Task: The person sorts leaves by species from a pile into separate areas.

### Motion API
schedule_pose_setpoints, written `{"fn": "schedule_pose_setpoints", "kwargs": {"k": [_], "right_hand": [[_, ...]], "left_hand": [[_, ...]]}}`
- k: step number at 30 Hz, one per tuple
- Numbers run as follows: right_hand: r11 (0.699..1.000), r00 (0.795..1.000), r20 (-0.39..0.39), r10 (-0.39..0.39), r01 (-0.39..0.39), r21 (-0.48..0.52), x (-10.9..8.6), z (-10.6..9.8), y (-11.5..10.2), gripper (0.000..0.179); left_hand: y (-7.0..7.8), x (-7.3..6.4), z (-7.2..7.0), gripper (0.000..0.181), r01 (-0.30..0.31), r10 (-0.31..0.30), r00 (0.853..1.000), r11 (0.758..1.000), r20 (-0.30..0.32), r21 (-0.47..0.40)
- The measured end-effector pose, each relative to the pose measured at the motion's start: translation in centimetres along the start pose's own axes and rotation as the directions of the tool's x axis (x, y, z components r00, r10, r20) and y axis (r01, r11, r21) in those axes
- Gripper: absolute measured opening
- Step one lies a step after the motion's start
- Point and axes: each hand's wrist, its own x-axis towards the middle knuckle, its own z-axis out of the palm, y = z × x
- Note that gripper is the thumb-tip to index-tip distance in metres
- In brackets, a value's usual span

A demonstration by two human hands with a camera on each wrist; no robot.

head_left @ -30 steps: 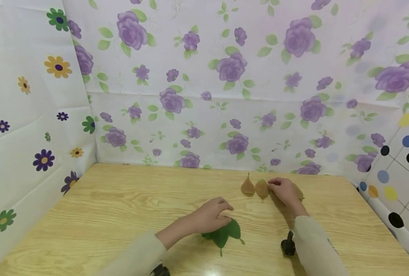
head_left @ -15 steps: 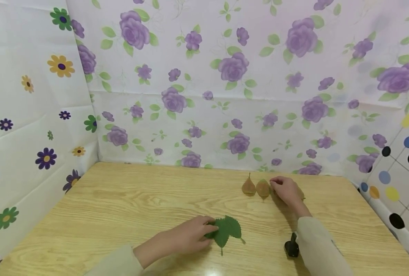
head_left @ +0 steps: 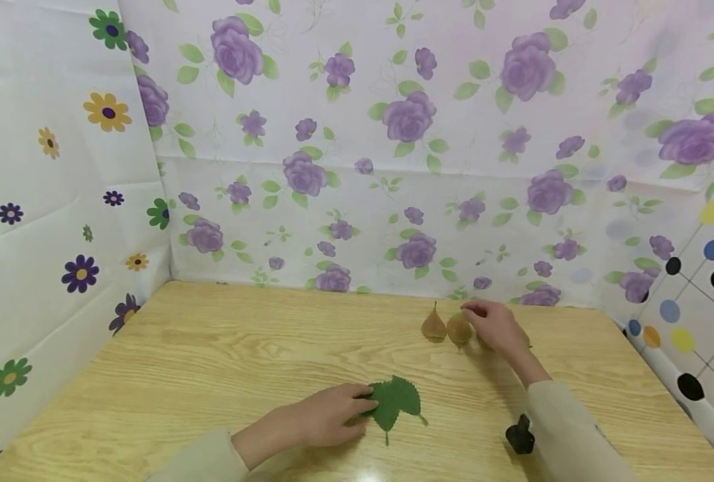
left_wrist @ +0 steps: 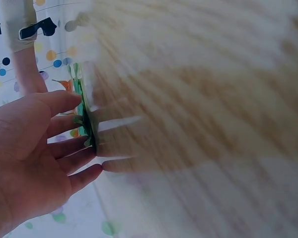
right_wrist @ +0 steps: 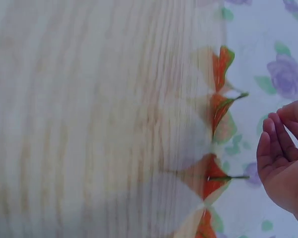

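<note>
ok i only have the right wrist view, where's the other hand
Observer: In the head view, the left hand is at some green leaves on the wood table.
Operator: is it curled round them
Observer: No, the left wrist view shows its fingers stretched out toward the leaves.
Operator: which way do the leaf stems point
Observer: Two stems show in the head view, both pointing toward the bottom of the picture, one also slanting to its right.
</note>
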Motion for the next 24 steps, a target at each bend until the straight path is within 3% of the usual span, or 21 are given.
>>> {"fn": "schedule_pose_setpoints", "kwargs": {"k": [6, 11, 14, 17, 22, 24], "right_hand": [[0.988, 0.988, -0.019, -0.15, 0.15, -0.021, -0.6, 0.9, -0.9, 0.024], [0.957, 0.959, -0.001, -0.285, 0.284, -0.064, -1.8, 2.2, -2.1, 0.015], [0.92, 0.924, 0.066, -0.377, 0.382, -0.089, -2.8, 3.2, -2.9, 0.012], [0.882, 0.873, 0.192, -0.447, 0.466, -0.066, -3.9, 4.2, -3.6, 0.012], [0.873, 0.8, 0.397, -0.45, 0.488, 0.005, -6.1, 6.1, -4.7, 0.015], [0.868, 0.785, 0.438, -0.438, 0.496, -0.02, -6.9, 6.7, -5.1, 0.017]], "left_hand": [[0.0, -0.1, 0.2, 0.041, 0.0, 0.0, 1.0, 1.0, -0.001, 0.031], [0.1, -0.2, 0.3, 0.041, 0.007, -0.007, 1.0, 0.999, 0.002, 0.049], [0.1, -0.2, 0.3, 0.041, 0.005, -0.004, 1.0, 0.998, -0.003, 0.061], [0.1, -0.2, 0.2, 0.041, -0.001, 0.002, 1.0, 0.998, -0.01, 0.058], [0.0, 0.0, 0.3, 0.043, -0.022, 0.024, 0.999, 0.998, -0.03, 0.051], [-0.1, 0.1, 0.4, 0.043, -0.027, 0.03, 0.999, 0.998, -0.037, 0.06]]}}
